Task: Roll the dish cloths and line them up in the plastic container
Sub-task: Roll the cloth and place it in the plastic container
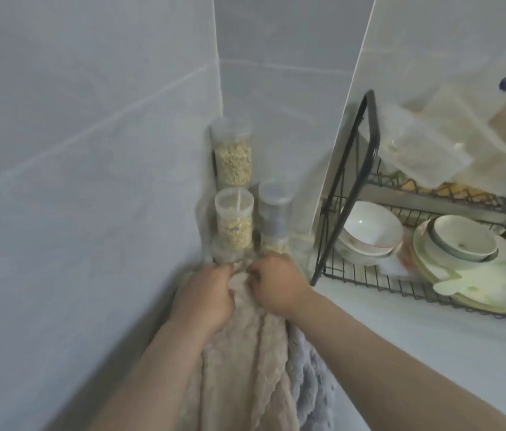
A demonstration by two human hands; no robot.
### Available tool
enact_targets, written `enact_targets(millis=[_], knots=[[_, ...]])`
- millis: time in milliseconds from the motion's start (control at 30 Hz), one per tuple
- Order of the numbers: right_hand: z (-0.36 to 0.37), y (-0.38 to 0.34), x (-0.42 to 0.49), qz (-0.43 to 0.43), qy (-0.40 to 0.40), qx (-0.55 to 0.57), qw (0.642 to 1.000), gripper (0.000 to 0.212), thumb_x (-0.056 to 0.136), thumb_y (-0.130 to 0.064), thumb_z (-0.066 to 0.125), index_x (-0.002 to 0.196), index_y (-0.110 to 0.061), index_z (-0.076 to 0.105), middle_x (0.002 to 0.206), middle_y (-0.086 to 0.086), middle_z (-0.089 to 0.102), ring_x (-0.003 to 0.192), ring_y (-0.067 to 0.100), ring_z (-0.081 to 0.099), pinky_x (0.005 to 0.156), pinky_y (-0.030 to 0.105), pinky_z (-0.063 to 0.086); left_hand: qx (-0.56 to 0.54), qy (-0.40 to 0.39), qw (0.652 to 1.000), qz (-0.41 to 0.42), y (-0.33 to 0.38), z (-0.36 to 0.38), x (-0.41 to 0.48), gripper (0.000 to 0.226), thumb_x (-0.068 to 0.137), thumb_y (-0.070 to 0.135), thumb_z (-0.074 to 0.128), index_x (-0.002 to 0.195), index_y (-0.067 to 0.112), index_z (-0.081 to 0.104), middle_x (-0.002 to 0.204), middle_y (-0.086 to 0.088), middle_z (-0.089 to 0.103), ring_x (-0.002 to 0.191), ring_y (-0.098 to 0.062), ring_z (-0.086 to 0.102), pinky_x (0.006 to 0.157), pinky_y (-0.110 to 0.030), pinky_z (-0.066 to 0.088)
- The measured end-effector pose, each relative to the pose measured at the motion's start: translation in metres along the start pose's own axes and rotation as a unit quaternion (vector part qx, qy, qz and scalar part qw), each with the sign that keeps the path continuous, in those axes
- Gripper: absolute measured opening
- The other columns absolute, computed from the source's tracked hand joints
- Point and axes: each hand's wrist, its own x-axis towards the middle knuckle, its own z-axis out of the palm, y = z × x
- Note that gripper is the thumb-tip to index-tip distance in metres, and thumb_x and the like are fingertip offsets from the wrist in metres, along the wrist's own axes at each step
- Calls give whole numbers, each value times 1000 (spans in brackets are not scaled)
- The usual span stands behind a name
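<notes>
Both hands pinch far end of beige dish cloth (245, 353): left hand (205, 298) closed on its left part, right hand (276, 286) closed on its right part, fingertips curled into fabric, knuckles up. Cloth runs long and bunched from hands back toward the person, over the pale counter (401, 353) close to the tiled wall (74, 181). A grey-blue cloth (311, 390) lies under/just beside it on the right, edge showing

Step, as I judge it: start of rolling the beige cloth, far edge gathered, no finished roll visible. Could also be straightening before the roll, cannot tell. Next move likely needs both hands turning the edge over evenly toward the body, tension kept equal so the roll stays straight, then carry to container. Target plastic container not clearly identifiable; a translucent plastic tub (426, 144) sits on the rack's upper tier, cannot tell if that is it

Materials: beige cloth plush, ribbed/waffle pile, soft, floppy, will compress; grey-blue one fluffier, scalloped pile. Just beyond hands, clear plastic cylinder jars (234, 219) with grain-like filling, hard, smooth, tip-prone, nearly touching the knuckles. Black wire dish rack (354, 188) at right holding glazed bowls (370, 231) and plates (478, 275), well apart from cloth
</notes>
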Motion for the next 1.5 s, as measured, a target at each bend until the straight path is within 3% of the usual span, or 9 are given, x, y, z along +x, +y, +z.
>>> enact_targets(millis=[167, 300, 467, 733, 900, 1100, 1200, 1300, 1500], knots=[[4, 19, -15, -78, 127, 62, 987, 13, 88, -17, 56, 95, -14, 66, 103, 7, 56, 101, 26, 50, 89, 32, 40, -14, 54, 998, 33, 5, -12, -9, 10, 79, 24, 59, 84, 19, 67, 86, 0, 57, 86, -26, 59, 71, -35, 48], [0, 26, -37, -110, 186, 107, 970, 7, 93, -15, 54, 88, -18, 58, 88, -4, 55, 85, 15, 51, 70, 24, 34, 33, 81, 994, 60, 11, -22, -22, 12, 73, 29, 62, 66, 22, 54, 74, 6, 51, 77, -25, 56, 64, -33, 44], [-10, 37, -66, -135, 242, 127, 953, 13, 94, -30, 57, 82, -28, 52, 78, -15, 49, 72, -2, 46, 58, 6, 32, -53, 130, 987, 76, 14, -36, -43, 24, 78, 26, 75, 68, 18, 55, 65, 6, 53, 59, -10, 47, 48, -21, 30], [-14, 27, -122, -159, 362, 23, 918, 10, 93, -23, 57, 99, -15, 59, 98, -4, 52, 91, 14, 49, 71, 21, 30, -125, 268, 936, 191, 32, -66, -94, 13, 81, 12, 68, 78, 20, 59, 70, 6, 58, 61, -3, 49, 54, -22, 35], [-46, -8, -188, -176, 400, -11, 899, 9, 96, -24, 51, 92, -17, 48, 81, -11, 44, 70, 4, 42, 60, 15, 31, -105, 291, 917, 253, 51, -110, -154, 5, 87, 16, 60, 85, 12, 61, 74, 2, 58, 62, -5, 48, 56, -22, 36], [-85, -29, -264, -191, 439, 44, 877, 23, 90, -16, 53, 111, -10, 61, 101, 0, 65, 92, 16, 58, 75, 26, 43, -129, 238, 914, 303, 92, -152, -211, 13, 94, 19, 53, 88, 11, 61, 80, -6, 60, 66, -14, 49, 59, -30, 39], [-107, -19, -308, -175, 472, 187, 844, 14, 80, -9, 51, 84, 2, 59, 76, 5, 63, 66, 17, 53, 56, 25, 42, -48, 180, 924, 335, 118, -165, -224, 19, 95, 26, 55, 85, 9, 59, 80, -11, 59, 69, -17, 49, 65, -32, 37], [-124, 6, -336, -125, 459, 238, 847, 12, 77, -10, 55, 66, -5, 51, 60, 6, 47, 53, 13, 41, 45, 20, 30, 71, 110, 916, 379, 153, -162, -228, 27, 97, 28, 50, 75, 12, 47, 69, 0, 49, 60, -11, 43, 60, -31, 34], [-139, 77, -361, 7, 425, 51, 904, 16, 86, -23, 64, 80, -9, 57, 66, -2, 51, 61, 11, 45, 52, 23, 35, 155, 118, 900, 390, 215, -121, -188, 17, 86, 4, 49, 78, 17, 42, 81, -5, 50, 74, -21, 48, 63, -33, 38]])
